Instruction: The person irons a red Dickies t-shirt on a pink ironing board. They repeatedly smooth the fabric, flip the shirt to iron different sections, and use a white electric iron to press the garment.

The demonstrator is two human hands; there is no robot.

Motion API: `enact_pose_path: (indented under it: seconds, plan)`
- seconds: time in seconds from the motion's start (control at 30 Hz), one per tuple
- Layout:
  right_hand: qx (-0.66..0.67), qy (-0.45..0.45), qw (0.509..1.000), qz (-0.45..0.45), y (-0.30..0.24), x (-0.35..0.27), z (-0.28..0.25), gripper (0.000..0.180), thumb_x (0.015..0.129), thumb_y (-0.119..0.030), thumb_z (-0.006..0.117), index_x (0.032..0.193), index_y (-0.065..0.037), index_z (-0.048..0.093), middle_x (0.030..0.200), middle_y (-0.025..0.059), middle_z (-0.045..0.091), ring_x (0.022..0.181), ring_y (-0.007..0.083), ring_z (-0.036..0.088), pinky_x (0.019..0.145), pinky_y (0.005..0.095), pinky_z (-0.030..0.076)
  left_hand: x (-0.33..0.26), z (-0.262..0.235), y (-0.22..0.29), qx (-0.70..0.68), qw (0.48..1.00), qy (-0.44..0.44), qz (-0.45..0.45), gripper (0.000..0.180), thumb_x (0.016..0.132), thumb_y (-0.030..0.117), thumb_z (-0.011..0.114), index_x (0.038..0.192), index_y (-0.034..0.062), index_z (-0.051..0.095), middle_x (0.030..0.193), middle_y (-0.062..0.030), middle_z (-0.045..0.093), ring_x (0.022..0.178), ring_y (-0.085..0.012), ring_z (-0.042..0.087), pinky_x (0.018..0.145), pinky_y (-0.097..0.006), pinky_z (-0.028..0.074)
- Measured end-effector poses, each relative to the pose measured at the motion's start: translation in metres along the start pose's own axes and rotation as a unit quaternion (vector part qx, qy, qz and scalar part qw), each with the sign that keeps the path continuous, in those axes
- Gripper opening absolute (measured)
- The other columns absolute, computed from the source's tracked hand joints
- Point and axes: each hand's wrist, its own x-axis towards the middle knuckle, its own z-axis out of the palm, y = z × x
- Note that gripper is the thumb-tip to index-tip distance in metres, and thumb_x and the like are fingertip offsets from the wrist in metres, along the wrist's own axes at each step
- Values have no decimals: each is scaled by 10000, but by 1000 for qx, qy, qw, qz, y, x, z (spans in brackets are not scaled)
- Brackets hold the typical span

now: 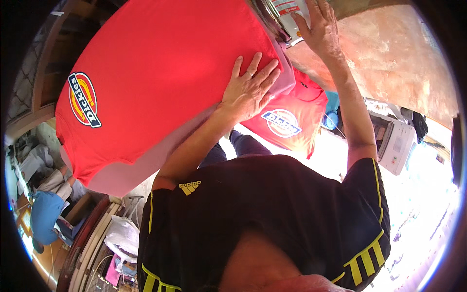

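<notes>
"Beneath the spread fingers of the left hand [250, 90] lies the red shirt [170, 63], palm flat on it, over a mauve covering [141, 173]!"

"Lettering?"

"Yes, well left of those fingers: a badge print [85, 100], white letters on a dark blue bar, yellow arching round it. Below and right of them, a second red shirt [309, 104], with a blue-and-white lettered print [282, 122]."

"And the right hand [322, 31]?"

"Fingers stretched out, thumb wide of them, right at a pale device [300, 7]; whether they're pressing it, I can't tell. Just past that thumb, a red-and-white label [284, 6], too small to read."

"And back from the left fingers, a yellow lettered emblem [189, 187] on the wearer's black top [267, 194]!"
</notes>
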Motion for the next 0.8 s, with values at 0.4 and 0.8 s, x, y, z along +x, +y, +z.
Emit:
enact_pose_path:
  seconds: [0.4,0.8]
  plan:
    - [388,-197,841,320,44,63,28,375,968,-400,607,868,-42,553,599,-20,470,470,65,427,419,263,342,-26,-24,-44,-50,982,123,-132,712,919,458,585,1484,91,356,1572,-118,276,1468,-359,208,1141,-581,202]
    - [208,-215,922,245,-86,-1,-39,325,942,-315,632,1021,-1,604,746,211,658,641,284,673,585,402,504,-52,-26,-56,-14,975,97,-201,828,888,504,585,1455,-46,338,1579,-190,225,1457,-411,204,1134,-603,196]
